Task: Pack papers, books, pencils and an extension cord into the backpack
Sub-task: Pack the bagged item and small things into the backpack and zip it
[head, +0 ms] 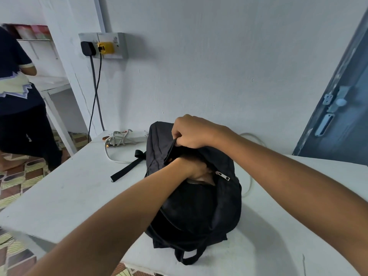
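Forearms reach in from the bottom edge, and we follow them to the black backpack point(199, 206), which lies on the white table point(69, 192) with its carry loop nearest us and its opening turned toward the wall. Our left hand point(196, 171) is plunged into the main compartment up to the wrist; its fingers are hidden by the fabric, so we cannot tell whether they are spread, pressed together or holding anything. Just beside that wrist a silver zipper pull point(223, 175) lies on the open edge. Above it our right hand point(191, 132) is curled into a fist, its fingers and thumb pinching the upper rim of the bag's opening and lifting it.

A black strap point(127, 167) trails from the bag's left side across the tabletop. Beyond it, at the table's far edge near the wall, lies the white extension cord point(127, 137), its cable bundled on top of the strip and a loop spilling onto the table. Another stretch of white cable shows behind and to the right of the bag.

On the wall hangs a socket plate point(119, 44) with a black plug point(87, 48) and a yellow plug point(106, 47), their cables dropping down. Far left, another person point(18, 96) in dark clothes stands on the patterned floor; a blue door point(342, 116) is at right.
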Tool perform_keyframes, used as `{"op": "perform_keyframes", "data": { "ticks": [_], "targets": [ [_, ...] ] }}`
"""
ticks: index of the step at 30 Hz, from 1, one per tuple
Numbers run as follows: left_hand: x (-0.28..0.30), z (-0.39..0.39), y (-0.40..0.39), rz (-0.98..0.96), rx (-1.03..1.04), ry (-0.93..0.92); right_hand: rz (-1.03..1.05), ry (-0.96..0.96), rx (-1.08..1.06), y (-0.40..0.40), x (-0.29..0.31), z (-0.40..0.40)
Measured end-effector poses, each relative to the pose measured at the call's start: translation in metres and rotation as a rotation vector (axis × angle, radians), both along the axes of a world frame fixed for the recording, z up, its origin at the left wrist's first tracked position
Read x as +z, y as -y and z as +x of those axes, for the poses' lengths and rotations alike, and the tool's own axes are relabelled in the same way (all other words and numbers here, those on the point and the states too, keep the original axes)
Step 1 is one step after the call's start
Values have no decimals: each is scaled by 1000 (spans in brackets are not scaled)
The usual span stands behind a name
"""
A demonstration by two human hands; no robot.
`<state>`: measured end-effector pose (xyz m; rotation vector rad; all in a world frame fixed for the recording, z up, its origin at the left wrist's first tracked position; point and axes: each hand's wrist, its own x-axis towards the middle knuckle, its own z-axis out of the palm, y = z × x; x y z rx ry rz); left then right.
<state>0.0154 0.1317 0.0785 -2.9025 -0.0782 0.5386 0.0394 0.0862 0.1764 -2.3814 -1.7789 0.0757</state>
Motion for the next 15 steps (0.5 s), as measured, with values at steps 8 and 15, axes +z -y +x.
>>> {"op": "perform_keyframes", "data": {
  "ticks": [8,15],
  "targets": [
    [-2,3,12,260,-22,246,16,-101,-59,15,-7,12],
    [-3,-21,-1,-110,-92,338,34,-152,-70,10,-16,16]
  ]
}}
